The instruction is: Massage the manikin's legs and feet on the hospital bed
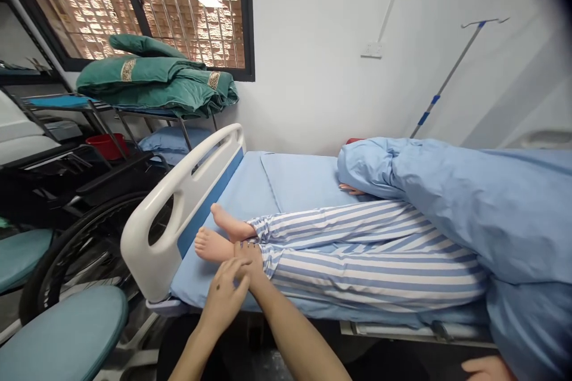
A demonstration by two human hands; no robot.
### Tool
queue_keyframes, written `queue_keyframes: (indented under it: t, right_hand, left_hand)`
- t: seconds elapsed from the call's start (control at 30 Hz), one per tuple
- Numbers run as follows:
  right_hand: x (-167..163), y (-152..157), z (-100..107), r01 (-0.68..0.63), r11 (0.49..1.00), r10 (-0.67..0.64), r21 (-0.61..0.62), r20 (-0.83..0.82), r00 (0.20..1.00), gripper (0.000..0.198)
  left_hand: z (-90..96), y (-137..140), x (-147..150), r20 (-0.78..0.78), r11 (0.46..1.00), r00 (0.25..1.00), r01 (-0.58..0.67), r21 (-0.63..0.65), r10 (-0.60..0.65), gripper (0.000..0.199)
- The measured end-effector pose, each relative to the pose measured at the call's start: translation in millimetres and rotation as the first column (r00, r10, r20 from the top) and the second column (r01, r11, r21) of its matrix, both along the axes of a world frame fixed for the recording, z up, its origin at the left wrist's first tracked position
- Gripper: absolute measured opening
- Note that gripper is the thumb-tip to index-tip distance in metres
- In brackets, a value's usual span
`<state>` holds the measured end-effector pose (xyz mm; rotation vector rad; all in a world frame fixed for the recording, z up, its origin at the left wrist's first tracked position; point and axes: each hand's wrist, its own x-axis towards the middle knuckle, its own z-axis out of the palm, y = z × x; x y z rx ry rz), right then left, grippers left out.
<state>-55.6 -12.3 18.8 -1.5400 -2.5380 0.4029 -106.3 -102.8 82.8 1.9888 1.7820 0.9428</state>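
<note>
Hands (224, 294) at smooth foot (215, 245), striped trousers (348, 274)

Blue-striped white trousers (375, 271), bucket (102, 144) seemingly red

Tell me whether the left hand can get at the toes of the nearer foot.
Probably yes: the left hand is close beside the nearer foot, and nothing seems to stand between it and the toes. The right hand is by the trouser cuff, clear of them.
</note>
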Motion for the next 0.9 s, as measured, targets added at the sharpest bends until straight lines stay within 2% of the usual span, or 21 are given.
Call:
queue_keyframes:
  t: [0.13,0.27,0.37,0.43,0.5,0.6,0.67,0.77,0.9]
  right_hand:
    - [3,-4,-4,-0.040,0.993,0.044,0.113,-0.031,0.999,0.041]
    - [8,-1,-1,-0.045,0.993,0.062,0.113,-0.154,0.986,0.056]
    - [9,10,10,-0.014,0.986,0.062,0.169,-0.283,0.957,0.050]
    - [8,22,17,0.025,0.977,0.049,0.210,-0.340,0.939,0.051]
    - [3,35,20,0.027,0.982,0.040,0.188,-0.345,0.938,0.052]
    - [-7,57,13,-0.031,0.995,0.056,0.095,-0.266,0.962,0.043]
    - [-13,70,4,-0.042,0.997,0.054,0.063,-0.201,0.978,0.039]
    - [-20,85,-9,-0.024,0.998,0.030,0.052,-0.121,0.992,0.047]
    - [-23,97,-13,-0.015,1.000,0.014,-0.017,-0.029,0.999,0.057]
  left_hand:
    - [17.5,17,-15,-0.031,0.992,0.996,-0.081,0.098,0.084,0.025]
    - [41.0,43,-39,-0.127,0.971,0.975,-0.158,0.182,0.183,0.024]
    - [47.5,70,-59,-0.225,0.961,0.948,-0.177,0.212,0.224,0.029]
    - [44.6,89,-68,-0.347,0.966,0.907,-0.188,0.176,0.240,0.034]
    - [37.0,108,-72,-0.499,0.967,0.830,-0.236,0.095,0.251,0.043]
    - [21.6,129,-71,-0.661,0.950,0.715,-0.313,-0.010,0.229,0.057]
    - [13.0,139,-69,-0.715,0.948,0.663,-0.318,-0.002,0.220,0.059]
    - [8.2,152,-69,-0.758,0.950,0.607,-0.308,0.054,0.240,0.047]
    - [10.3,177,-73,-0.792,0.965,0.605,-0.246,-0.089,0.081,0.032]
